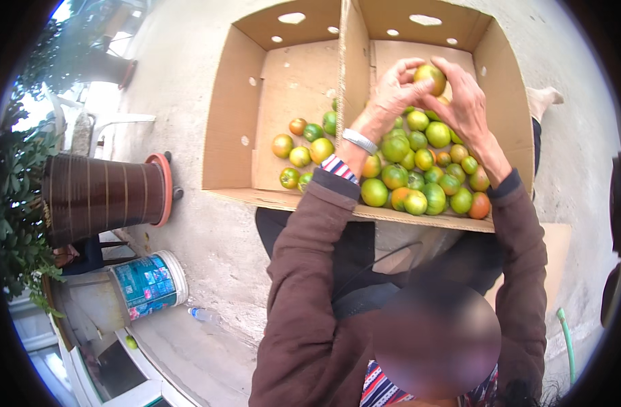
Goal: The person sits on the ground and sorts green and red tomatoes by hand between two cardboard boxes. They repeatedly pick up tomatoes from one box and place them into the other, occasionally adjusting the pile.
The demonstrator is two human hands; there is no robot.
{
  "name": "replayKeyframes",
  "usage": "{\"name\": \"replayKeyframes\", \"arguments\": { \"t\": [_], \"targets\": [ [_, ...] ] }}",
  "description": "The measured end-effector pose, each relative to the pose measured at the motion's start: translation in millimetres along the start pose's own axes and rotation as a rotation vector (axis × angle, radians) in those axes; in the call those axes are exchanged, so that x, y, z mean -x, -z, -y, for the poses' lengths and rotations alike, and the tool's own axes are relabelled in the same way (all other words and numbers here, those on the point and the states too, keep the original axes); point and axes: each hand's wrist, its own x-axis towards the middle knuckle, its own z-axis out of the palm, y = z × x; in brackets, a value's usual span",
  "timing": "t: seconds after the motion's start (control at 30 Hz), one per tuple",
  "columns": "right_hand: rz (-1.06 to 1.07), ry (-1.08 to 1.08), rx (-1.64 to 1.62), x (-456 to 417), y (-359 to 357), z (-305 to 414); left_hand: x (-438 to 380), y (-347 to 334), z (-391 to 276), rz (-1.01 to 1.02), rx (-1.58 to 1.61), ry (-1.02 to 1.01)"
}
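A greenish-orange tomato [430,80] is held between my two hands above the right half of a divided cardboard box [503,102]. My left hand [396,91] has its fingers and thumb against one side of it, and my right hand [460,99] touches the other side. Beneath them lies a pile of green, yellowish and orange tomatoes [394,176]. Across the cardboard divider [342,66], the left half holds fewer tomatoes [300,156], grouped toward its near right corner.
A brown plant pot [107,193] on a wheeled saucer stands left of the box. Nearer are a white bucket with a blue label [150,285] and a plastic bottle [204,315]. A green hose [566,341] lies at the lower right. Another person's foot [544,96] shows beyond the box.
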Motion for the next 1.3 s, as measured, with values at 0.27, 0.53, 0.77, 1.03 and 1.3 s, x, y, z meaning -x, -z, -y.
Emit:
{"name": "replayKeyframes", "arguments": {
  "t": [0.27, 0.53, 0.77, 1.03, 1.3],
  "targets": [
    [-0.069, 0.036, 0.030, 1, 16, 2, 2, 21, -26, -0.051, 0.159, -0.175],
    [-0.098, -0.133, 0.141, 1, 40, -23, 3, 129, -48, -0.717, -0.117, -0.461],
    [0.014, -0.116, 0.106, 5, 26, -21, 37, 232, 44, -1.045, -0.851, -0.136],
    [0.067, -0.148, 0.115, 13, 33, -34, 35, 213, 61, -0.912, -1.167, 0.229],
    [-0.068, -0.251, 0.149, 13, 36, -59, 0, 202, 11, -0.878, -0.669, -0.310]
  ]
}}
